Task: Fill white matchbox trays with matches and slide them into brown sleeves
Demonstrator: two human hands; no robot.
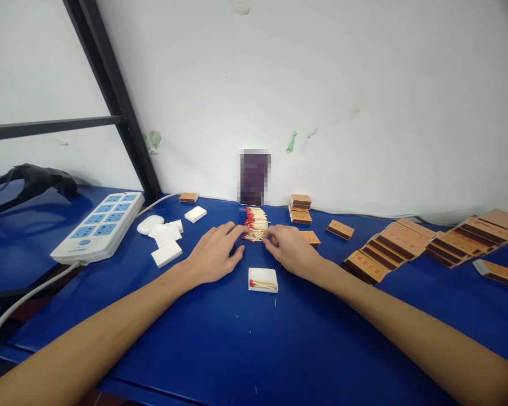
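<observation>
A pile of red-tipped matches (255, 223) lies on the blue table (245, 344) near the wall. My left hand (214, 254) rests flat beside the pile's left edge, fingers stretched toward it. My right hand (290, 248) is at the pile's right edge, its fingertips pinched on a few matches. Just in front of both hands sits a white matchbox tray (263, 279) with a few matches lying in it.
Several empty white trays (166, 241) lie at left beside a white power strip (99, 225). Brown matchbox sleeves are stacked (300, 207) behind, and rows of them (410, 242) run along the right. A blurred dark object (254, 177) leans on the wall.
</observation>
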